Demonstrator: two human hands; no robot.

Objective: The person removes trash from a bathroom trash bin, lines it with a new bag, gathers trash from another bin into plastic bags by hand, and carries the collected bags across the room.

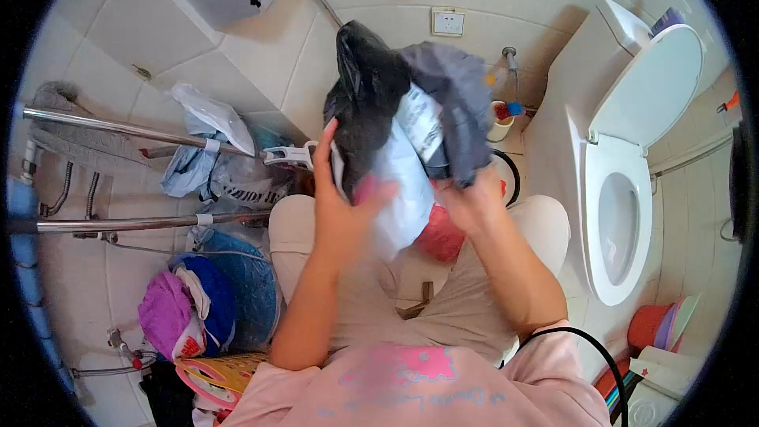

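A loose bundle of plastic bags is held up in front of my knees. My left hand (344,209) grips its left side, the index finger stretched up along a black plastic bag (368,71) and the thumb area blurred. My right hand (474,202) has its fingers closed on the lower end of a dark grey plastic bag (458,103). Between the hands hangs a pale blue-white plastic bag (399,190), with a printed white patch above it. A red plastic bag (440,237) shows below, between my knees; its lower part is partly hidden.
A white toilet (613,158) with its lid raised stands at right. At left are metal rails (118,221), hanging bags (194,166), and a blue tub (249,285) beside bunched clothes (170,312). A cup with brushes (500,122) is by the wall. A black cable (601,344) passes my right side.
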